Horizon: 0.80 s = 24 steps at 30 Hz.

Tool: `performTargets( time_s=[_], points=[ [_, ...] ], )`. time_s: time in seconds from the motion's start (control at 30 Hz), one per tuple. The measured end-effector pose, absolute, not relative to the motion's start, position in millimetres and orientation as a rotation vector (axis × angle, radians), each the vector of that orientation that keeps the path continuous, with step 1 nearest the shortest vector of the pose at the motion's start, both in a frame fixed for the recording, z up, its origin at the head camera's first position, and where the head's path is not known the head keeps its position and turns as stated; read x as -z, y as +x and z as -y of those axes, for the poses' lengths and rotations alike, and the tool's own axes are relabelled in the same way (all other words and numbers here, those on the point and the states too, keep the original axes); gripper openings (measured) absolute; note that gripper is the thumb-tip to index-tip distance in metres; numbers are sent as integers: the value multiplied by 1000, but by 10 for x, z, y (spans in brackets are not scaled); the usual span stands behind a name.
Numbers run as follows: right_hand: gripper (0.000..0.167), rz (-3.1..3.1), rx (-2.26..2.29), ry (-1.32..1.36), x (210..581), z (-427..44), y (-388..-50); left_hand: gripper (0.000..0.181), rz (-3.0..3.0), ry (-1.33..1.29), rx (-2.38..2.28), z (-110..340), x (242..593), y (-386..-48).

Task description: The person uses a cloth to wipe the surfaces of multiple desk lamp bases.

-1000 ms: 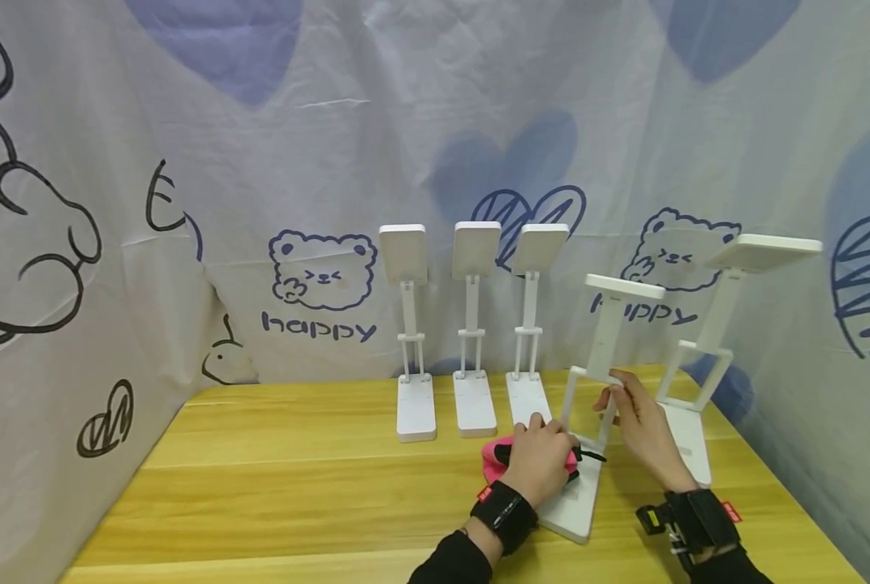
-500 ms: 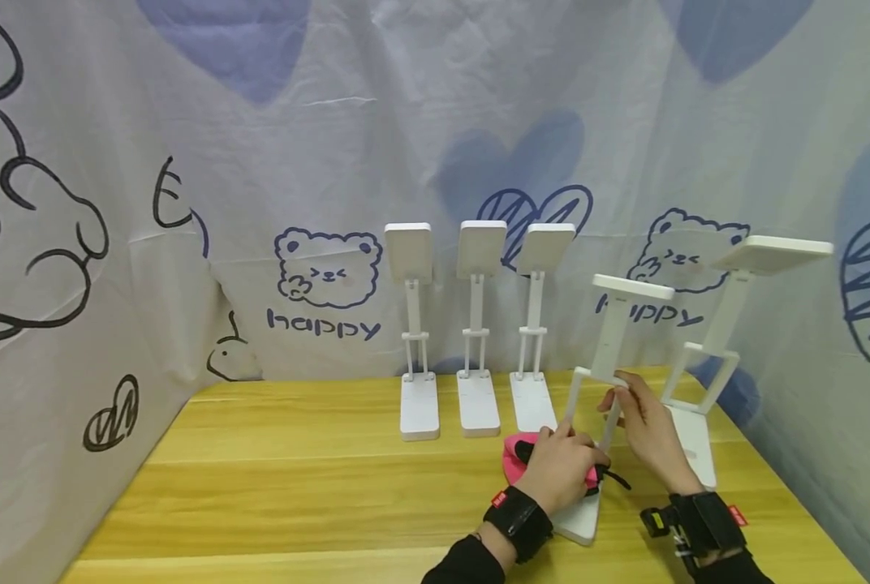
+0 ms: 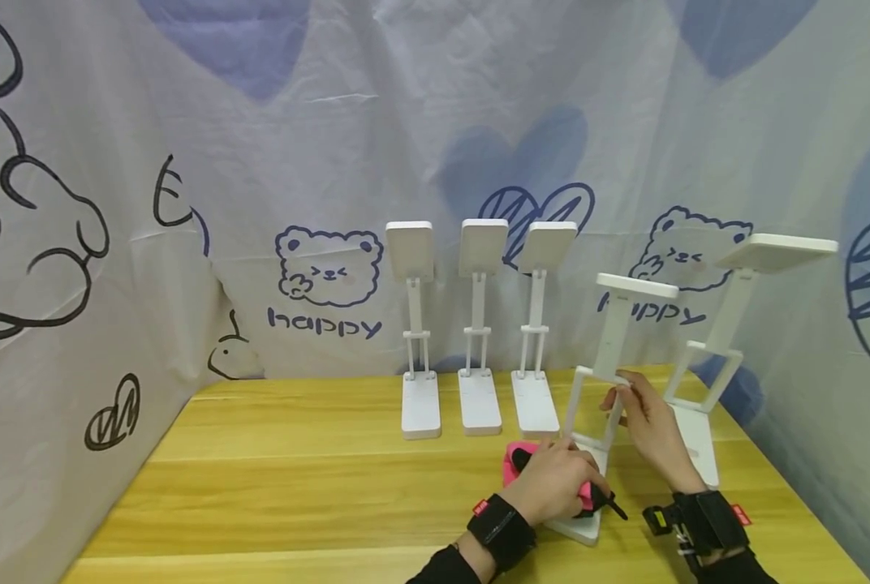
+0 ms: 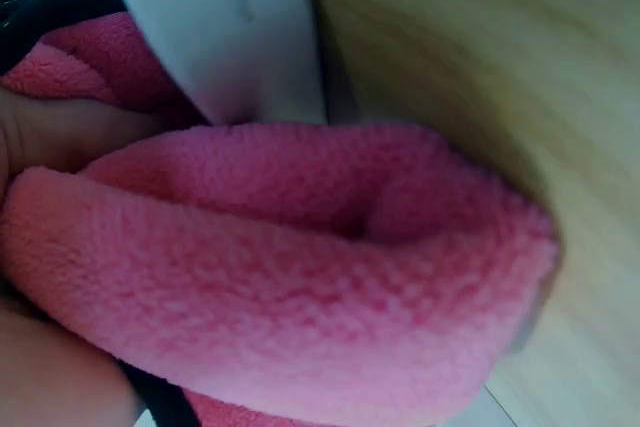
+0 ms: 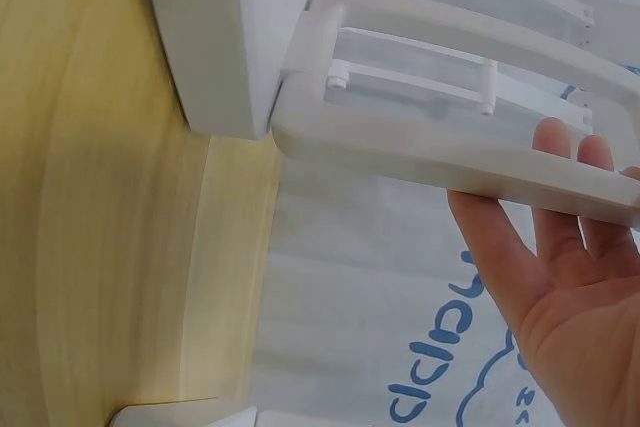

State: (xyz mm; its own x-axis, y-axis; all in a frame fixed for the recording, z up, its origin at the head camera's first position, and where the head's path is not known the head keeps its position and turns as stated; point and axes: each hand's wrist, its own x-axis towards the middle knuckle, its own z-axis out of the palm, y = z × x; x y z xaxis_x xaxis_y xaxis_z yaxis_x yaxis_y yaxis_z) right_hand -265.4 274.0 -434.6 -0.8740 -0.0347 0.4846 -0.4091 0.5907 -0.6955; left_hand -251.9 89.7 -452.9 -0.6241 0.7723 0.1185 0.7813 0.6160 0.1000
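My left hand (image 3: 552, 487) grips a folded pink plush cloth (image 3: 514, 464) with black edging and a black loop. The cloth lies against the base (image 3: 579, 531) of a white folding stand, which looks like a phone stand (image 3: 612, 337); hand and cloth hide most of that base. Close up in the left wrist view, the pink cloth (image 4: 300, 277) is bunched beside a white part (image 4: 240, 37) of the stand. My right hand (image 3: 650, 426) holds one side of the stand's hinged frame. Its fingers curl round the white bar (image 5: 430, 152) in the right wrist view.
Three similar white stands (image 3: 420, 405) (image 3: 480, 404) (image 3: 534, 404) are lined up at the back of the wooden table (image 3: 296, 470). Another stand (image 3: 698, 446) is close on the right, behind my right wrist. A printed curtain (image 3: 333, 162) hangs behind and at both sides.
My left hand and the cloth have shifted right across the base, then toward its front end. My right hand stays on the stand's frame. The head view has shifted slightly.
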Motion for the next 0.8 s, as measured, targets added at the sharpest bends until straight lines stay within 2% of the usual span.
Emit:
performTargets(
  time_s=[0.5,0.8],
  points=[
    [33,2389,-1151,385,4374,-2743,-2684,46,2755,-1637,373,-574,4447,-2422],
    [33,2390,-1148,414,4344,-2737,-2662,46,2742,-1673,456,-407,4462,-2535]
  ],
)
